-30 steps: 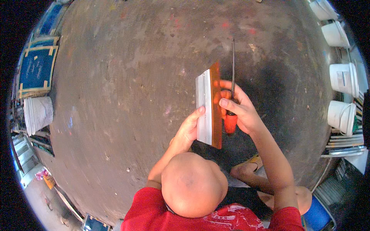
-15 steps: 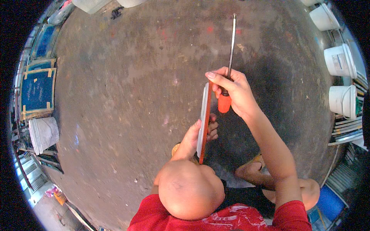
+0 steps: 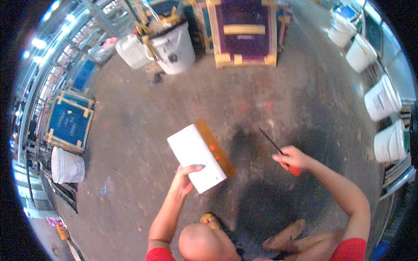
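My left hand (image 3: 185, 179) grips the near corner of a white squeegee (image 3: 194, 155) with an orange-brown wooden edge, and its broad white face is turned up over the floor. Off to its right, my right hand (image 3: 291, 157) is closed on a thin dark-bladed tool (image 3: 269, 140) with a red handle, the blade pointing up and left toward the squeegee. A gap separates blade and squeegee. A head, a red shirt and bent legs fill the bottom edge.
Stained concrete floor (image 3: 143, 108) spreads all around. White buckets (image 3: 381, 100) line the right side, and another bucket (image 3: 175, 48) stands at the top. A wooden screen frame (image 3: 244, 30) lies at the top, a blue one (image 3: 69, 124) at left beside an overturned bucket (image 3: 67, 165).
The squeegee has swung from edge-on to flat, white face showing. My right hand with the tool has moved off it to the right. The view has tipped up, showing more of the floor.
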The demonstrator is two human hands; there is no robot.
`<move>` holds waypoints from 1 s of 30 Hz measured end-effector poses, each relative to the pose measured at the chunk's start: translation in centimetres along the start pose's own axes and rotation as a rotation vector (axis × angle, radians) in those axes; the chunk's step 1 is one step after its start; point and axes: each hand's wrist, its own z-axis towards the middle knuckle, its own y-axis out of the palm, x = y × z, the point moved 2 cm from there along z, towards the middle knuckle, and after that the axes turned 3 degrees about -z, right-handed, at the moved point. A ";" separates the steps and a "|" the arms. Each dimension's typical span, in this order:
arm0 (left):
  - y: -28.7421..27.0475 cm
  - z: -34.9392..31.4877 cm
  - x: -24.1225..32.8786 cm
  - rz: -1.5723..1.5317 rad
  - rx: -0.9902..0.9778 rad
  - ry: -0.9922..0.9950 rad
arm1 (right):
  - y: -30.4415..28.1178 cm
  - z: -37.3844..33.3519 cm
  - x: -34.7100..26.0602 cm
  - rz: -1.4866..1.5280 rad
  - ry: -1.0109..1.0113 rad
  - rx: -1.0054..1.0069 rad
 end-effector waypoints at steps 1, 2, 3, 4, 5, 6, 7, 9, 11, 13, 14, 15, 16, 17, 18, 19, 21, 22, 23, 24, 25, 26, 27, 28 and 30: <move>0.5 -1.2 2.7 0.075 0.100 0.143 | -1.5 -1.1 0.4 0.008 0.026 0.015; 1.0 -2.6 5.0 0.144 0.202 0.271 | -2.8 -2.7 1.1 0.022 0.066 0.030; 1.6 -4.2 8.0 0.448 0.237 0.490 | -4.3 -4.6 1.2 0.038 0.097 0.076; 2.7 -5.8 11.1 0.756 0.270 0.695 | -5.7 -6.8 1.5 0.062 0.136 0.122; 6.0 -7.7 14.4 1.140 0.359 0.780 | -7.0 -9.9 2.5 0.122 0.252 0.189; 10.2 -9.3 17.8 1.446 0.296 1.148 | -7.8 -12.6 3.6 0.180 0.361 0.248; 10.5 -10.1 19.5 1.556 0.314 1.247 | -8.5 -15.3 4.4 0.011 0.385 0.298; 7.5 -10.8 21.0 1.716 0.306 1.306 | -8.3 -21.8 5.5 -0.359 0.464 0.400; 4.8 -11.4 21.6 1.782 0.236 0.682 | -6.2 -30.0 6.6 -0.558 0.493 0.557; -11.0 -16.5 18.5 1.946 0.253 -0.352 | -4.1 -35.4 3.6 -0.467 0.597 0.461; -20.5 -25.1 15.1 1.902 0.292 -0.559 | -2.0 -36.2 3.8 -0.494 0.531 0.331; -16.3 -26.4 12.4 1.856 0.238 -0.620 | -1.2 -42.6 3.7 -0.573 0.598 0.297; -14.1 -30.8 12.0 1.845 0.073 -0.724 | 1.1 -47.4 4.8 -0.476 0.770 0.335; -12.3 -35.3 12.1 1.792 0.013 -0.787 | 2.7 -49.6 2.6 -0.411 0.848 0.301; -10.7 -39.5 12.4 1.708 0.055 -0.811 | 2.6 -49.1 -0.9 -0.368 0.875 0.242; -9.3 -42.5 13.4 1.618 0.127 -0.811 | 3.1 -48.5 -4.2 -0.307 0.893 0.197; -6.7 -46.6 16.5 1.455 0.306 -0.744 | 3.3 -46.2 -11.6 -0.198 0.859 0.126; -5.9 -47.6 18.1 1.367 0.405 -0.672 | 3.2 -44.3 -14.9 -0.153 0.825 0.108; -5.1 -49.1 19.8 1.278 0.504 -0.601 | 3.3 -42.8 -18.2 -0.121 0.790 0.079; -4.6 -48.6 21.7 1.201 0.567 -0.504 | 3.1 -41.5 -21.3 -0.082 0.766 0.083; -4.4 -48.7 22.7 1.119 0.608 -0.435 | 3.5 -41.2 -23.9 -0.061 0.768 0.073; -4.3 -47.7 23.9 1.049 0.638 -0.358 | 3.0 -40.2 -26.3 -0.038 0.764 0.075; -4.1 -48.1 24.8 0.977 0.681 -0.295 | 3.0 -39.0 -28.2 -0.024 0.755 0.052; -4.2 -48.0 26.0 0.918 0.713 -0.233 | 2.8 -38.0 -30.2 -0.011 0.749 0.037; -4.3 -50.0 28.0 0.813 0.804 -0.125 | 2.6 -35.0 -33.2 -0.012 0.713 -0.020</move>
